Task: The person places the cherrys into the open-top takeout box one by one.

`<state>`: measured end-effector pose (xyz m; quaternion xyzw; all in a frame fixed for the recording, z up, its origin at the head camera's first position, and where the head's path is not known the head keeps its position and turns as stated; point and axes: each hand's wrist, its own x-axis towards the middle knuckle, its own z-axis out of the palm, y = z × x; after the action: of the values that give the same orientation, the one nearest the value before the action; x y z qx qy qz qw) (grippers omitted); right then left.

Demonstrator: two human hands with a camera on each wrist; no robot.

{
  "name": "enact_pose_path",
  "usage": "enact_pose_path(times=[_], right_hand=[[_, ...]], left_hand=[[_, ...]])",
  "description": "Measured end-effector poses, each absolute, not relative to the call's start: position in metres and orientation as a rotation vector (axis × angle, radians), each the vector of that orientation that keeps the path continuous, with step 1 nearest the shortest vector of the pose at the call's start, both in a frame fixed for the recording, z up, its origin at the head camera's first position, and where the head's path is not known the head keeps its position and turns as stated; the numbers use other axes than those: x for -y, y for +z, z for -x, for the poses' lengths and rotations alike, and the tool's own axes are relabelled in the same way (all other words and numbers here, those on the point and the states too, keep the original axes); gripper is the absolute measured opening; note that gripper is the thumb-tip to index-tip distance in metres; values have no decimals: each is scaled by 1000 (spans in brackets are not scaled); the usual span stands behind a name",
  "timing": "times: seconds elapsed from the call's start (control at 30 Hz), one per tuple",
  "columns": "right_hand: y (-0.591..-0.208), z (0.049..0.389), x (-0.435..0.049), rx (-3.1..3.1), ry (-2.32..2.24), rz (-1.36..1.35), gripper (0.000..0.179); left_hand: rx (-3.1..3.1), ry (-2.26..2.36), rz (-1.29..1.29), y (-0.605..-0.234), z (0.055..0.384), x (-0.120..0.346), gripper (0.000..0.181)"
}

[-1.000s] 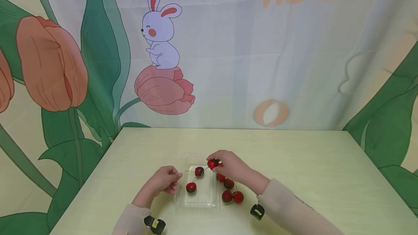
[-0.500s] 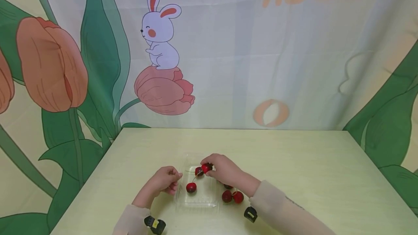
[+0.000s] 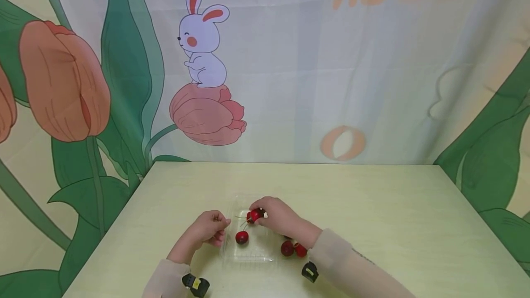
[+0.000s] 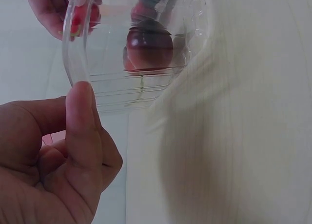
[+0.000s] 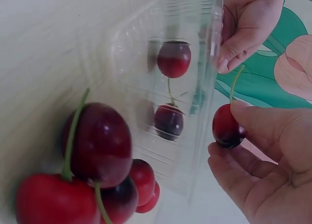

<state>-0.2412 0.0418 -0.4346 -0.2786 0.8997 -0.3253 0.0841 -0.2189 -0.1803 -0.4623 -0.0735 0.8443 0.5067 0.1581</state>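
Note:
A clear plastic box (image 3: 260, 248) sits on the table between the hands. My left hand (image 3: 208, 227) pinches its left rim, thumb on the edge in the left wrist view. Over the box, my right hand (image 3: 278, 215) holds a dark red cherry (image 5: 228, 126) between thumb and fingertips, its green stem pointing up in the right wrist view. Two cherries lie inside: one near the front (image 3: 242, 237), and another cherry (image 5: 169, 121) farther back, partly covered by the held one in the head view.
Several loose cherries (image 3: 287, 248) lie on the table (image 3: 372, 224) right of the box, some hidden under the right forearm. Black wrist cameras hang at both cuffs, including the right camera (image 3: 309, 272). A printed curtain (image 3: 273, 82) stands behind the table's far edge.
My right hand has moved left with the cherry, from the box's right edge to over its inside, above the rear cherry. The left hand stays at the rim.

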Motion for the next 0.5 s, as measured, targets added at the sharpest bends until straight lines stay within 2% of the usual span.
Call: enact_pose_path(times=[0.3, 0.5], right_hand=[[-442, 244, -36, -2673, -970, 855, 22], [-445, 244, -32, -2666, -958, 858, 24]], left_hand=[[-2422, 1459, 205, -463, 219, 180, 19], [-2421, 1458, 198, -464, 219, 181, 19]])
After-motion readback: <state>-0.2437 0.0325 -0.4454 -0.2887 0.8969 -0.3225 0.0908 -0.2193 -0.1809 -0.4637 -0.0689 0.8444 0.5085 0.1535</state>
